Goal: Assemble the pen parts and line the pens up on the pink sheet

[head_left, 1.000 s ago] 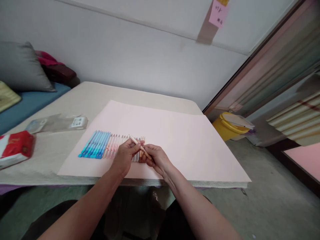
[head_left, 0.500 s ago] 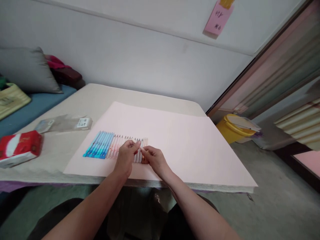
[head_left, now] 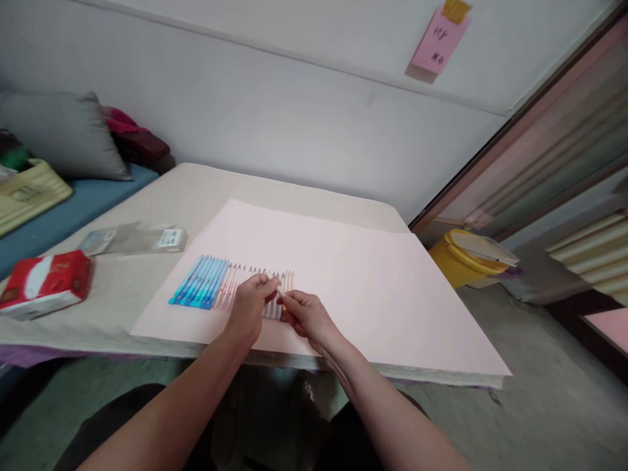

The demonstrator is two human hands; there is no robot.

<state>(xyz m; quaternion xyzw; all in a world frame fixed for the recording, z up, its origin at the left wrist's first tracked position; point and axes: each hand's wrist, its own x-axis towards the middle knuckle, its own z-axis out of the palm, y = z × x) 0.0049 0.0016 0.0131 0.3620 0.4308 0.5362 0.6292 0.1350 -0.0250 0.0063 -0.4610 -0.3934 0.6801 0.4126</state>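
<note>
My left hand point(head_left: 252, 304) and my right hand point(head_left: 308, 314) meet above a row of slim pens. Between their fingertips they pinch a pale, slender pen point(head_left: 280, 290), mostly covered by the fingers. Both hands are closed. To the left of my left hand lie several blue pens point(head_left: 200, 281), side by side, with pointed tips facing away from me. Several white and pinkish pens point(head_left: 228, 286) continue the row and run partly under the hands. A few pale orange pens point(head_left: 289, 280) show just beyond my right hand.
The pens lie on a large pink sheet point(head_left: 383, 301) over a cloth-covered table point(head_left: 275, 188). On the left are clear plastic packaging point(head_left: 132, 239) and a red tissue pack point(head_left: 46, 281). A yellow bin point(head_left: 464, 258) stands right of the table; a wall point(head_left: 275, 111) rises behind.
The view has shifted slightly, so the table and pens sit a little further right. Both hands still pinch the pale pen over the row, with the right fingers slightly changed in pose.
</note>
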